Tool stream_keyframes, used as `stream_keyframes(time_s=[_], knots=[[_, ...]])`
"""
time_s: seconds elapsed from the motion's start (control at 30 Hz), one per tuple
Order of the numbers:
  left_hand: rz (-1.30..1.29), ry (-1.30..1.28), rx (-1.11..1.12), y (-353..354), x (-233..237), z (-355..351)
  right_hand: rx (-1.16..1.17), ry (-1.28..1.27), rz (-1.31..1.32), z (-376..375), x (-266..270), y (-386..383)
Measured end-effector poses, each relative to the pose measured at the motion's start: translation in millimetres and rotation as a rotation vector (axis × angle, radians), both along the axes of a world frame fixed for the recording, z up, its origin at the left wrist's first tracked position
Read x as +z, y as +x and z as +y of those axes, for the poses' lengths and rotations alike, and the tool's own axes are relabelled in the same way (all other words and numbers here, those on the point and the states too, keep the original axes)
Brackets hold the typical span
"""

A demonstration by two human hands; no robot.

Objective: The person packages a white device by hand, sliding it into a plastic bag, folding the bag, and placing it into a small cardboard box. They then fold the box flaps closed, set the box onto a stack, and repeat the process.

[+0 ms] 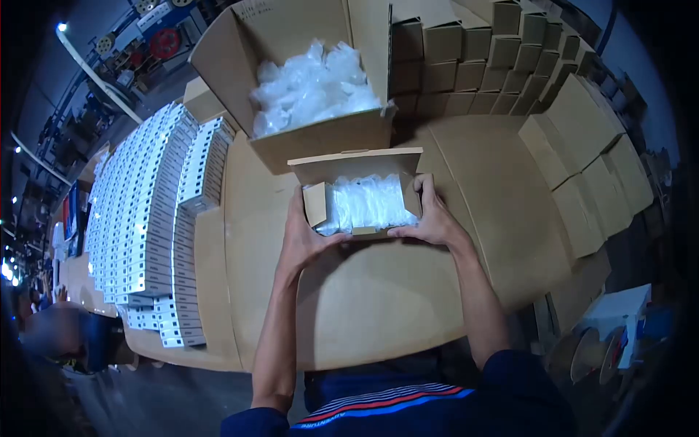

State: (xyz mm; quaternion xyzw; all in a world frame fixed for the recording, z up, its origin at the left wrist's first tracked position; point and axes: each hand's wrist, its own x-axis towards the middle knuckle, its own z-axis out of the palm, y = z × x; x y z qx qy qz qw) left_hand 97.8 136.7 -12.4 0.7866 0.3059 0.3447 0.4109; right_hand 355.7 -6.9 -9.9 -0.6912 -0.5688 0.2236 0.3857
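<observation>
Between my two hands is a small cardboard box (355,162) with its lid raised at the back and its side flaps up. Clear plastic packets (368,202) fill it in a row. My left hand (302,234) grips the box's left side, thumb along the front edge. On the opposite side my right hand (435,217) holds the box, with fingers bent at the right flap and thumb at the front. Just behind stands a large open carton (320,146) heaped with clear plastic bags (317,87).
Stacked white boxes (145,211) cover the table's left side. Rows of brown cardboard boxes (473,65) are piled at the back right. Open brown boxes (582,160) lean at the right edge. A person (62,335) is at the far left, and spools (597,353) sit at lower right.
</observation>
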Motion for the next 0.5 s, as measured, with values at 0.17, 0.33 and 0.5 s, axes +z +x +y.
stream_keyframes(time_s=[0.17,0.33,0.5], knots=[[0.108,-0.032,-0.014,-20,10,-39,0.019,-0.017,-0.061,-29,13,-28],[0.172,-0.054,-0.006,-26,6,-46,-0.006,0.018,-0.007,-35,5,-36],[0.123,-0.118,-0.026,-27,7,-45,-0.036,0.006,0.022,-34,3,-37]])
